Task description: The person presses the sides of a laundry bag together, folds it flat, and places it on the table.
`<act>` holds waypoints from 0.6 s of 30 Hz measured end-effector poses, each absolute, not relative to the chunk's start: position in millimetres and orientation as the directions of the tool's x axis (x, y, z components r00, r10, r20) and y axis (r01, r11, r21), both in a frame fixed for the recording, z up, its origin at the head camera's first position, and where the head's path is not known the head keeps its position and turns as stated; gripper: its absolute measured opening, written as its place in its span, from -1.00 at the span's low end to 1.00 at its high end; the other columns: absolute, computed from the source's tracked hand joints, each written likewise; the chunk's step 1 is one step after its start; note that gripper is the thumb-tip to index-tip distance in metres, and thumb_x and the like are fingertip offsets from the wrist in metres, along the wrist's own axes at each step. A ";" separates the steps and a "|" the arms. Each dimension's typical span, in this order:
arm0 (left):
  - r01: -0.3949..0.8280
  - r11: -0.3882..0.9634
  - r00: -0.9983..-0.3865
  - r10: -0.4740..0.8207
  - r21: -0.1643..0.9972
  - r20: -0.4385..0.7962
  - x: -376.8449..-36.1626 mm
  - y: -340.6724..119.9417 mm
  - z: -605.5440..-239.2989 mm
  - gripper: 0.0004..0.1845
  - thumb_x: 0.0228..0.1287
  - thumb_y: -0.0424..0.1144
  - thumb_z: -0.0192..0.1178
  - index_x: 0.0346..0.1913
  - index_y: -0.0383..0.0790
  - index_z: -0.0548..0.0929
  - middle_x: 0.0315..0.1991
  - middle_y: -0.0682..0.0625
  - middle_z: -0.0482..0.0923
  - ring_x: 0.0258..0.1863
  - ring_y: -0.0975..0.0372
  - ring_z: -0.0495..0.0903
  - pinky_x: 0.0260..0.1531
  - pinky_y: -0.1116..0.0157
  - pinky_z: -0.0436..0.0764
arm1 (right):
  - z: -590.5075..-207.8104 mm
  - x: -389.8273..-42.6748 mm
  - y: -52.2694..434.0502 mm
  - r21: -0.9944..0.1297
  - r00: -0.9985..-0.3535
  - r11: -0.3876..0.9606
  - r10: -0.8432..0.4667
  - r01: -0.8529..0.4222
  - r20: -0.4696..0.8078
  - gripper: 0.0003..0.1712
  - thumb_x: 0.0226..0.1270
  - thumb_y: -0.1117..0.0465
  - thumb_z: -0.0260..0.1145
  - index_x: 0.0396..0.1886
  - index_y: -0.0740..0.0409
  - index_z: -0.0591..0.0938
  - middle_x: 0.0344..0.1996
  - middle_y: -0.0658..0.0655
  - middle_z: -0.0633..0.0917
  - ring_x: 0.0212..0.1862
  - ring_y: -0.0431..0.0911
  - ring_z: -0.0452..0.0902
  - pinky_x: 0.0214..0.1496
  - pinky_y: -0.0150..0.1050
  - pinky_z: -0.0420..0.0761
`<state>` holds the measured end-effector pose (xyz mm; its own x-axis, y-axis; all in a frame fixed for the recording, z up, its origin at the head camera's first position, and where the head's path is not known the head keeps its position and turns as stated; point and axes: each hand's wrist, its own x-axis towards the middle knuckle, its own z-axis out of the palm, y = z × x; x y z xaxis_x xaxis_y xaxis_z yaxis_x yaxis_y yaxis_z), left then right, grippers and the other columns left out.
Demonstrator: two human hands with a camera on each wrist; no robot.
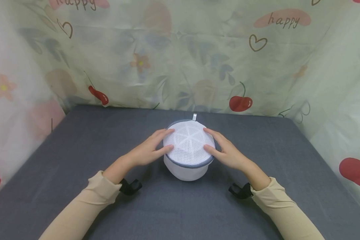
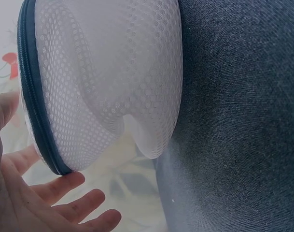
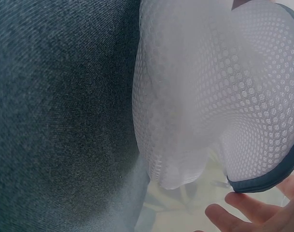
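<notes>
A round white mesh laundry bag with a blue-grey zipper rim and a small white loop tab stands on the dark grey table. My left hand lies against its left side, fingers straight over the top edge and thumb at the rim. My right hand mirrors it on the right side. In the left wrist view the mesh bag fills the frame with my fingers straight beside its zipper rim. The right wrist view shows the mesh bag and my fingertips just below the rim.
A pale curtain printed with cherries, hearts and the word happy encloses the table at the back and both sides. Black wrist straps show under each beige sleeve. Bare grey tabletop surrounds the bag.
</notes>
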<state>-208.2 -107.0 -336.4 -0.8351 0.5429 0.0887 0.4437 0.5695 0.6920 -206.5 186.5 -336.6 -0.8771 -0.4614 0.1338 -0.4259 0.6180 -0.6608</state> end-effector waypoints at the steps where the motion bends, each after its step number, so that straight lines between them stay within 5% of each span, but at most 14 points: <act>1: 0.442 0.572 -0.836 0.542 0.691 0.086 -208.2 -107.0 -336.6 -0.33 0.37 0.05 0.00 0.45 0.02 0.07 0.46 -0.12 0.00 0.46 0.00 -0.01 0.36 -0.13 0.06 | -336.6 -206.3 186.4 -0.661 -0.876 0.618 -0.462 -0.427 0.134 -0.29 0.37 0.03 0.14 0.45 -0.01 0.13 0.44 0.16 0.17 0.46 0.10 0.03 0.40 0.22 0.09; 18: 0.429 0.586 -0.842 0.536 0.687 0.069 -206.5 -106.1 -337.0 -0.34 0.37 0.06 -0.01 0.45 0.03 0.07 0.46 -0.11 0.00 0.47 -0.01 -0.02 0.36 -0.15 0.06 | -339.0 -206.8 187.2 -0.655 -0.876 0.625 -0.466 -0.424 0.122 -0.29 0.37 0.01 0.13 0.45 -0.02 0.12 0.44 0.16 0.16 0.46 0.10 0.02 0.39 0.23 0.08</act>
